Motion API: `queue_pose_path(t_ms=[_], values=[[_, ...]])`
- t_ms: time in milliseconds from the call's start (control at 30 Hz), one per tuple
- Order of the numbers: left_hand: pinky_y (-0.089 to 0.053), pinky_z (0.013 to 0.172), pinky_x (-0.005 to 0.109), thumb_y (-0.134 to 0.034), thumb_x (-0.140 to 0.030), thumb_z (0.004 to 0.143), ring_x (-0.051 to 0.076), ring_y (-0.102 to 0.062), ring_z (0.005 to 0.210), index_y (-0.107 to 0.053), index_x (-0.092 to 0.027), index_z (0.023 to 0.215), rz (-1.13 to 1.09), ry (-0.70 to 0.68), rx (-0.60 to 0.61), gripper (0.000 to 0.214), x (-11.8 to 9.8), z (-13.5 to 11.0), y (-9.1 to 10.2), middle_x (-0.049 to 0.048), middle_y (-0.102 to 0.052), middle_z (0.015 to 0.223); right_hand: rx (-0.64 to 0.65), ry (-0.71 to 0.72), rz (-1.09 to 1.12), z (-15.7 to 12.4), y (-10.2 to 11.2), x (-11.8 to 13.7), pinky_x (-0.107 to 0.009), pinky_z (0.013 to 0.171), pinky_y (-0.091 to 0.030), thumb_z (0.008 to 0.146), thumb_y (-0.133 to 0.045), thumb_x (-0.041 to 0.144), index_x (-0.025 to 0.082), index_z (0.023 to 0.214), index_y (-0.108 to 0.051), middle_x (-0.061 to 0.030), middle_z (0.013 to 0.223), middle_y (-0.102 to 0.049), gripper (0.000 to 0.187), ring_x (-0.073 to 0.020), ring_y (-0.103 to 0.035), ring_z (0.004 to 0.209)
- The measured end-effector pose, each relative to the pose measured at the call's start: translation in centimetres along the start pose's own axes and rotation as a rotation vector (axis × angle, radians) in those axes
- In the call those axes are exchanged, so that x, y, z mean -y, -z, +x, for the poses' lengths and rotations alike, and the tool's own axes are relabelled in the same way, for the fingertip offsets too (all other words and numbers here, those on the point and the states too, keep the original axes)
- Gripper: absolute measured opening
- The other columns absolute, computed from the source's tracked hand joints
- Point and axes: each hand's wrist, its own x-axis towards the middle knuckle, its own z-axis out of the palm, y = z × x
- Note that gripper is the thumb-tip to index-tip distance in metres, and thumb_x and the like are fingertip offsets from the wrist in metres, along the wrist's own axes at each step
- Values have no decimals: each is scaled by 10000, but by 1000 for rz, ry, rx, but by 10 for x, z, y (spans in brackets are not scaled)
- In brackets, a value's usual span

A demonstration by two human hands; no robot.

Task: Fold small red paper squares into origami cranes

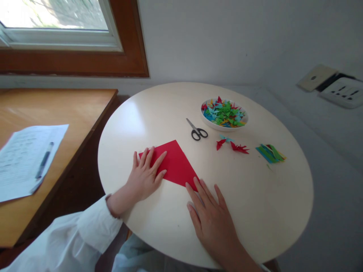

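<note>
A sheet of red paper (177, 162), folded into a triangle, lies flat on the round white table (159, 109). Across its left corner my left hand (146, 175) rests with the fingers spread, covering that part of the paper. The fingertips of my right hand (211, 211) touch the paper's lower right corner; its fingers are stretched out and apart. Beyond the paper is a pair of scissors (197, 131) with black handles, touched by neither hand.
A white bowl (224, 127) full of small colourful paper cranes stands at the back. Several loose cranes (239, 147) lie before it, with a stack of coloured paper strips (270, 153) to the right. On the wooden desk (82, 109) at left are written papers (25, 158) and a pen (44, 160).
</note>
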Motion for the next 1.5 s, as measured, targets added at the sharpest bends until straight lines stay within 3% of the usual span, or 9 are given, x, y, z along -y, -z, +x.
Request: queue_pose_path(t_ms=[200,333,433,600,700,967,1167,1300,1500], values=[[-143,1027,610,-308,-356,899,374,-226,1325,-247,-173,1404,39,88,6,540,31,-11,-6,210,-295,1425,37,14,-20,0,1,-1,-464,1033,-218,887,-393,245,207,1311,-421,-60,1354,-462,427,-228,-402,1255],[-132,1037,602,-331,-331,893,370,-158,1346,-260,-154,1397,12,136,-64,539,34,-12,6,196,-224,1459,43,21,-33,-1,1,-2,-465,1031,-215,887,-390,242,203,1321,-406,-68,1359,-454,436,-231,-397,1259],[-148,1077,522,-325,-300,904,302,-121,1368,-247,-140,1397,-49,6,-114,524,14,-15,23,159,-204,1475,27,-2,-8,-1,1,0,-457,1039,-212,889,-384,248,216,1302,-434,-60,1353,-463,417,-224,-402,1255],[-225,1072,463,-314,-399,907,251,-267,1330,-258,-159,1391,-147,-357,74,543,-31,-33,27,96,-347,1428,9,-30,18,0,1,2,-457,1043,-210,895,-375,272,222,1283,-459,-66,1345,-472,401,-222,-419,1242],[-215,1068,482,-318,-415,904,270,-265,1330,-294,-166,1380,-120,-342,67,538,-38,-41,21,114,-353,1422,19,-24,14,0,2,2,-464,1043,-208,896,-371,278,224,1286,-456,-70,1344,-472,403,-227,-420,1242],[-221,972,625,-354,-428,889,354,-302,1300,-313,-332,1364,-36,-158,10,486,-21,-52,22,167,-349,1410,29,-32,8,-1,2,3,-480,1051,-212,900,-366,273,214,1282,-465,-82,1339,-478,399,-236,-417,1244],[-217,963,642,-360,-412,889,362,-278,1308,-339,-319,1354,-49,-147,22,475,-20,-55,19,182,-348,1405,13,-64,21,16,0,26,-520,1068,-195,898,-372,286,79,1240,-501,-159,1351,-441,420,-276,-379,1270],[-228,959,641,-359,-367,891,366,-283,1305,-354,-285,1353,-42,-146,38,469,-19,-56,16,216,-333,1402,78,1,93,29,-6,43,-438,1022,-344,910,-366,346,61,1281,-452,-163,1340,-449,475,-258,-409,1254],[-250,954,626,-386,-365,881,373,-301,1295,-317,-295,1369,-17,-162,9,497,-19,-55,17,237,-333,1394,95,-12,73,29,-8,43,-438,1017,-357,923,-339,348,57,1280,-450,-168,1341,-438,474,-260,-416,1249]])
